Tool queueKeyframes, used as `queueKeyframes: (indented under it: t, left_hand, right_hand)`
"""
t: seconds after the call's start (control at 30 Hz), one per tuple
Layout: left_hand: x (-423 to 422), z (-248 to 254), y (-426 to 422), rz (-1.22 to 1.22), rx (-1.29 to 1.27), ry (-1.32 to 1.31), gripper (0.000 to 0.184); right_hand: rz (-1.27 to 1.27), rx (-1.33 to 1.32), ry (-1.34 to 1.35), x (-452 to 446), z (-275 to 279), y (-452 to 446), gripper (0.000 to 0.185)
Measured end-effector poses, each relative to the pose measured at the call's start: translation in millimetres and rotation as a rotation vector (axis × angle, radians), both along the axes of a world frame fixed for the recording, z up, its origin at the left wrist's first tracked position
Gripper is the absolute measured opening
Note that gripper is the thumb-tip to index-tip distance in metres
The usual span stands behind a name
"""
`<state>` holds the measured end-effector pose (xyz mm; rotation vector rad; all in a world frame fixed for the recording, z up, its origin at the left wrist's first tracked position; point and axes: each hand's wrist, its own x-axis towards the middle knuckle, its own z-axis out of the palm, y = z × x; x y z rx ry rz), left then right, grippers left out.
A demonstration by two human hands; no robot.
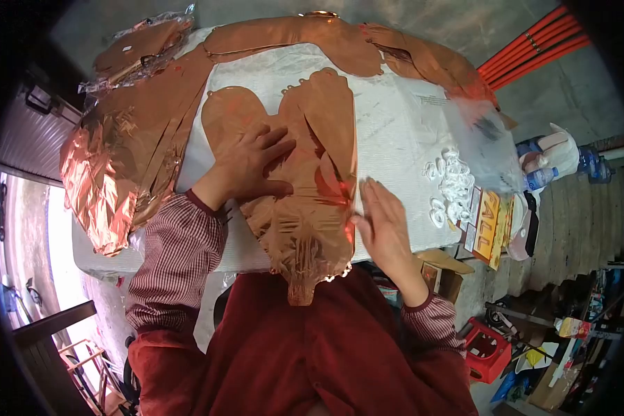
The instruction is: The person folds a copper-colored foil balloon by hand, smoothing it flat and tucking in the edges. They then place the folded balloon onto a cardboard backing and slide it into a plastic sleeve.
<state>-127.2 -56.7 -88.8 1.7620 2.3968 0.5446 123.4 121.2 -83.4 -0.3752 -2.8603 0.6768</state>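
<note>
Copper-coloured foil balloon (pixel 284 208), flat and airless by the look of it, lying at the near middle of the white-covered desk (pixel 388 125), in front of the person. Hands apart, neither gripping. Left hand (pixel 260 163) at the balloon's 10 o'clock, palm down, fingers spread over the foil; right hand (pixel 383 222) open at 4 o'clock, thumb close by the foil's edge, contact uncertain from here. Step in hand, I judge: spreading and smoothing. Done well, the left palm would pin the sheet lightly while the right sweeps outward with flat fingers, no nails, since thin foil likely creases easily. The wrinkles toward 6 o'clock and the open fold toward 1 o'clock would seem to want most care. Long axis runs close to 12–6. Narrow tail (pixel 301 295) points to 6, past the desk's near edge, over the person's lap (pixel 305 340); two broad lobes head for 11 and 1. More copper foil (pixel 128 152) at 9 o'clock; white loops (pixel 451 184) at 3, well apart.
</note>
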Motion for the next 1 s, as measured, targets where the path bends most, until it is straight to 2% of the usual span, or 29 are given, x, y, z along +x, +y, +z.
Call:
queueKeyframes:
  t: [0.03,0.1,0.2,0.3,0.43,0.57,0.8,0.93,1.0]
  left_hand:
    - [0.3,1.2,0.4,-0.004,-0.001,0.001,0.082]
    - [-0.3,5.6,0.8,-0.005,-0.038,-0.015,0.082]
    - [0.0,3.6,0.4,-0.016,-0.005,0.017,0.077]
    - [0.6,5.1,0.5,-0.019,-0.008,0.032,0.077]
    - [-0.7,1.5,0.2,-0.018,-0.013,0.041,0.076]
    - [-1.5,-0.7,0.1,-0.018,0.001,0.066,0.077]
    - [-0.9,5.3,0.0,-0.015,-0.056,0.017,0.078]
    - [0.3,3.4,0.6,-0.016,0.002,0.059,0.078]
    - [2.5,12.4,2.0,-0.018,-0.051,-0.017,0.082]
  right_hand:
    - [0.016,0.146,-0.022,-2.1,-0.8,-3.5,0.054]
    - [0.033,0.114,-0.109,-0.3,6.8,-11.4,0.060]
    - [0.177,-0.235,-0.015,1.5,7.3,-11.5,0.056]
    - [0.117,-0.277,0.130,-4.2,2.0,4.5,0.054]
    - [-0.016,-0.030,-0.014,-28.2,-11.0,30.5,0.051]
    - [0.072,0.126,-0.042,-43.4,-18.5,29.6,0.054]
    - [0.135,0.139,-0.023,-41.0,-8.8,11.8,0.063]
    - [0.161,0.172,-0.055,-48.3,-13.4,16.7,0.066]
    - [0.165,0.177,-0.052,-58.3,-16.5,21.4,0.067]
